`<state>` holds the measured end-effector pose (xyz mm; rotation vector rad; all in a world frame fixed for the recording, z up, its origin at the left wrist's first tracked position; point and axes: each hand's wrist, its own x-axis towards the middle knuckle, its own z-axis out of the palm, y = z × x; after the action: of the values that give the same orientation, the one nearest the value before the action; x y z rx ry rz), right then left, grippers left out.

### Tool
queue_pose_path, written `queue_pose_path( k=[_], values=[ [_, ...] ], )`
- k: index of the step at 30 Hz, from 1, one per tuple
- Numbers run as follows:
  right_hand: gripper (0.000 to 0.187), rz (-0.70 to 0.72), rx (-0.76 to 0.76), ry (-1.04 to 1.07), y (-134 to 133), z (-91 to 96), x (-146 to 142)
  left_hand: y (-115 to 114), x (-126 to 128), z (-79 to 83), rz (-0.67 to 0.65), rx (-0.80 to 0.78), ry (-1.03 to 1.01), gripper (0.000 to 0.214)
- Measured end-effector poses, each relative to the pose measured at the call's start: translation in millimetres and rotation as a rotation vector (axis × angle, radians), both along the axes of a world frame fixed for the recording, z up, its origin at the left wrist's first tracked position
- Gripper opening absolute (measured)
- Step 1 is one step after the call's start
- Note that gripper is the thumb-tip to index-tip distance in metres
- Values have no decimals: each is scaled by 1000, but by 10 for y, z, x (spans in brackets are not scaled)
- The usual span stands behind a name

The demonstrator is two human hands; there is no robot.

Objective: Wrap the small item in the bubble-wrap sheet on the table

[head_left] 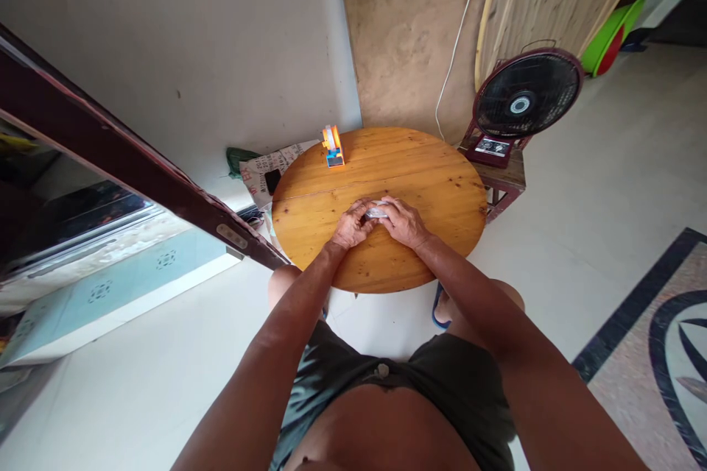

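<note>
Both my hands meet over the middle of a round wooden table (381, 265). Between them is a small, whitish, shiny packet (377, 212), partly covered by my fingers; its exact kind does not show. My left hand (354, 224) is closed on the packet's left side. From the right, my right hand (403, 221) grips it with bent fingers and thumb. Farther back on the tabletop stands an orange and blue tape dispenser (333, 147), apart from both hands.
A black fan (527, 96) stands on a wooden stool (505, 169) right of the table. Left of it, a dark flat object (272, 181) lies on printed sacking (255, 173). A dark red frame (138, 147) slants along the left, and a white cord (457, 37) hangs down the wall.
</note>
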<state>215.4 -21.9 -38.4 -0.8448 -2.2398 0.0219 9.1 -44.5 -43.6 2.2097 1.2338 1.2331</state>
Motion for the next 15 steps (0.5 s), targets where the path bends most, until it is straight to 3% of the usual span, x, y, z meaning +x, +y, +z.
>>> queue_pose_path(
  k=[8,15],
  values=[
    [38,26,-70,-3,14,8,-19,2,11,-22,37,37,70,42],
    [70,20,-111,0,31,8,-7,-47,24,-33,74,70,140,38]
  ],
)
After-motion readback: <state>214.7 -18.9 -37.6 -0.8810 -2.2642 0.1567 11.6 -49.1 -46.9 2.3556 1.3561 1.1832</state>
